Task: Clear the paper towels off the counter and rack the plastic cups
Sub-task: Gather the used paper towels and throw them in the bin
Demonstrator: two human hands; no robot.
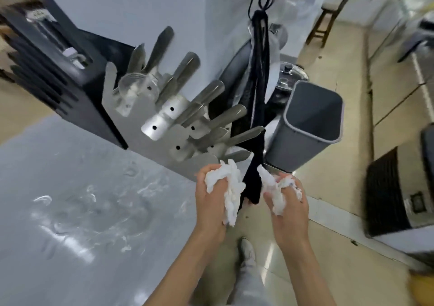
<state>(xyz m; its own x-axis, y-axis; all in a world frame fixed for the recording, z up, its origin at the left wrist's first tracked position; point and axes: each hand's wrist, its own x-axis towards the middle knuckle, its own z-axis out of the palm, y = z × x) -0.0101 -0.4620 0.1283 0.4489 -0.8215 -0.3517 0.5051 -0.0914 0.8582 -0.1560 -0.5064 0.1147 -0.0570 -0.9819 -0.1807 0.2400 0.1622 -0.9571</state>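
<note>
My left hand [211, 202] is closed around a crumpled white paper towel [229, 188], held just past the right edge of the steel counter [82, 200]. My right hand [287, 202] grips a second crumpled paper towel [273, 187] over the floor. Both hands are a short way in front of a grey bin [312, 127] with an open top. A clear plastic cup [131, 87] sits on the metal peg rack [145, 139] at the counter's back, with a bit of white paper inside it.
A black cloth [257, 99] hangs between my hands and the bin. A dark box [58, 70] stands left of the rack. A wooden stool [328, 12] is far back on the tiled floor. Low cabinets [394, 200] line the right side.
</note>
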